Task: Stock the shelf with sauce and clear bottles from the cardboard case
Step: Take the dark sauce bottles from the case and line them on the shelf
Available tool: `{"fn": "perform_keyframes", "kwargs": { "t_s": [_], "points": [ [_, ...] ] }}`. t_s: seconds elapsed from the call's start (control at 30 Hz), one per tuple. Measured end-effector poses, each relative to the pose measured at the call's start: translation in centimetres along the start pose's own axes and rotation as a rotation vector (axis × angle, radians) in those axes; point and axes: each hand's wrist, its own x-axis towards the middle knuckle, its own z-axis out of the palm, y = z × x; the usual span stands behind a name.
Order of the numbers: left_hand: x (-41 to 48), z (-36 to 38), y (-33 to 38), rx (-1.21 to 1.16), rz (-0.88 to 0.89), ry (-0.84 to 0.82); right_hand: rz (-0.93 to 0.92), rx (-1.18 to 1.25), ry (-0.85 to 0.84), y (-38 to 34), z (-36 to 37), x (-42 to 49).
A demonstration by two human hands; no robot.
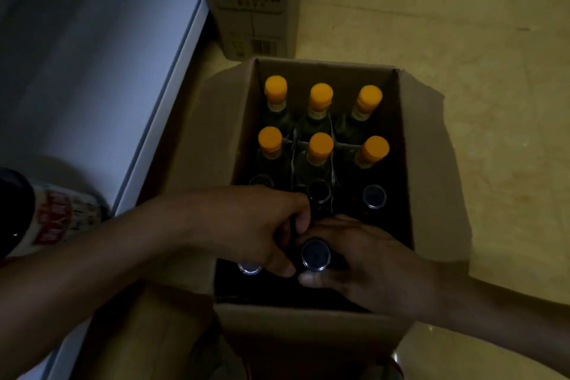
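Observation:
An open cardboard case (pixel 311 322) stands on the floor below me. Its far half holds several clear bottles with orange caps (pixel 320 95). Dark sauce bottles with clear round caps fill the near half, one cap showing at the right (pixel 374 196). Both hands are inside the case around one dark sauce bottle (pixel 315 255). My left hand (pixel 246 225) curls on its left side, thumb near the cap. My right hand (pixel 364 259) wraps its right side, thumb under the cap. The bottle's body is hidden by my hands.
A white shelf board (pixel 92 71) runs along the left, with a labelled dark bottle (pixel 46 219) lying or standing at its near end. A second printed carton (pixel 256 6) stands behind the case. Tiled floor (pixel 478 86) spreads to the right.

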Motion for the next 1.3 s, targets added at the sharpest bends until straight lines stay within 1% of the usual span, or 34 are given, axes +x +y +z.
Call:
{"fn": "perform_keyframes", "kwargs": {
  "t_s": [0.17,0.27,0.43,0.53,0.6,0.7,0.8,0.97,1.03,1.13,1.2,1.3],
  "points": [
    [0.0,-0.1,-0.1,-0.117,0.076,0.089,0.007,-0.002,0.111,-0.7,-1.3,-0.7],
    [-1.2,-0.6,0.1,-0.174,0.128,0.119,0.025,0.047,0.185,-1.3,-2.7,-1.0],
    [-1.8,0.5,0.6,-0.255,0.168,0.138,-0.043,0.135,0.304,-2.9,-4.8,-2.2],
    [-1.2,1.7,0.5,-0.289,0.171,0.236,-0.017,0.138,0.347,-3.9,-6.1,-2.6],
    [-1.2,2.2,0.5,-0.321,0.173,0.272,0.005,0.172,0.368,-4.3,-6.8,-2.8],
    [-1.4,2.9,1.0,-0.377,0.173,0.275,-0.034,0.185,0.405,-5.4,-7.8,-3.4],
    [-1.3,3.6,1.7,-0.415,0.172,0.32,-0.05,0.18,0.484,-6.7,-8.8,-3.7],
    [-0.9,5.1,2.1,-0.497,0.179,0.472,-0.081,0.216,0.593,-7.7,-9.6,-3.4],
    [-0.9,5.3,2.1,-0.538,0.169,0.502,-0.101,0.218,0.597,-7.6,-9.3,-3.1],
    [-1.0,5.0,1.8,-0.574,0.17,0.474,-0.107,0.269,0.575,-7.0,-9.1,-2.8],
    [-1.2,4.7,1.8,-0.602,0.182,0.449,-0.134,0.336,0.517,-6.1,-9.2,-2.7],
    [-1.6,4.3,2.4,-0.659,0.22,0.412,-0.186,0.475,0.372,-4.7,-8.6,-2.6]
  ]
}}
